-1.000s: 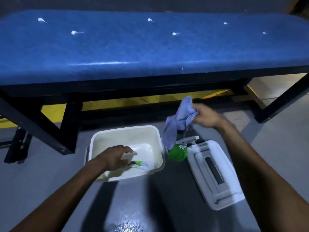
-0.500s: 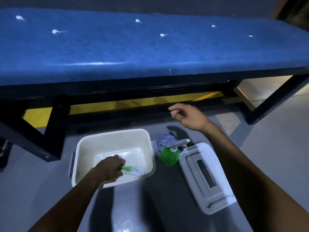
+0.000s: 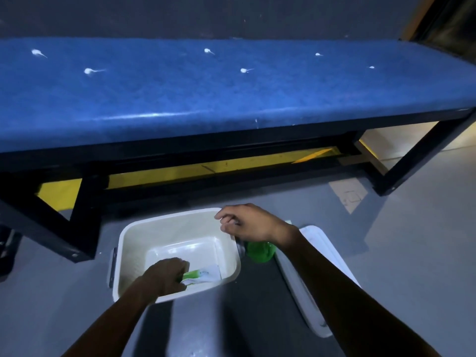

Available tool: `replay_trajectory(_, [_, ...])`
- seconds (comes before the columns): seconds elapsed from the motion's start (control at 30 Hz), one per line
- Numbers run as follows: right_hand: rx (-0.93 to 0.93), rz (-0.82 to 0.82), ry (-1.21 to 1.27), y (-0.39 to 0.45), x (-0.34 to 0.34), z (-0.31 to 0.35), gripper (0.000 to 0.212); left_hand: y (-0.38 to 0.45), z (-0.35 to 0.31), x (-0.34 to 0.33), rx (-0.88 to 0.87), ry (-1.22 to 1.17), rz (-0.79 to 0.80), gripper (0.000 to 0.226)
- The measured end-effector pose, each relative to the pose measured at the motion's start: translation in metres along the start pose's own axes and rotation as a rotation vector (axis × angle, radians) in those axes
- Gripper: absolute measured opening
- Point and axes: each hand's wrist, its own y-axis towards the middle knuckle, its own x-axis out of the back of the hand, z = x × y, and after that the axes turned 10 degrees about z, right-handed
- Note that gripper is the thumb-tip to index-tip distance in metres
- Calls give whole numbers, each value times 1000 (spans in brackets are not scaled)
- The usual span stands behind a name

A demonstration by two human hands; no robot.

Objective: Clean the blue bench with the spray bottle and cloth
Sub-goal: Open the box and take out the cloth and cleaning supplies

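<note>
Green plastic, the spray bottle [image 3: 258, 251] stands on the floor beside the white tub [image 3: 128, 238], under your right hand [image 3: 251, 222], fingers loosely curled, empty. Probably light and slick; grip its neck. Your left hand [image 3: 164, 275] clasps a green-capped tube [image 3: 201, 275] in the tub.

White tub [image 3: 134, 253] on grey floor [image 3: 412, 253] w/ green-white tube [image 3: 203, 274] inside; white lid [image 3: 316, 243] just beside.

Blue bench [image 3: 206, 99] white-spotted; green spray bottle [image 3: 258, 251] on floor.
</note>
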Motion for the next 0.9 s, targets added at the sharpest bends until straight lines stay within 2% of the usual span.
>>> replay_trajectory(0.1, [-18,-7,-51,-3,-2,-1,32,2,0,5,-19,77,7,32])
replay_trajectory(0.23, [-1,6,-148,-3,-8,10,37,-14,1,22,-48,28,-24,33])
replay_trajectory(0.37, [24,53,-292,0,-21,20,63,-54,6,72,-157,-159,-125,14])
replay_trajectory(0.43, [16,82,-349,3,-23,22,70,-77,5,104,-194,-220,-171,13])
replay_trajectory(0.6, [91,29,-459,4,-13,32,70,-122,-2,157,-262,-180,-330,28])
replay_trajectory(0.67, [157,-57,-527,0,-11,35,64,-132,-10,163,-262,-209,-376,33])
replay_trajectory(0.8, [269,-270,-555,-15,6,38,45,-142,-32,171,-297,-403,-442,39])
replay_trajectory(0.9, [244,-273,-495,-34,40,25,41,-146,-30,179,-310,-496,-512,63])
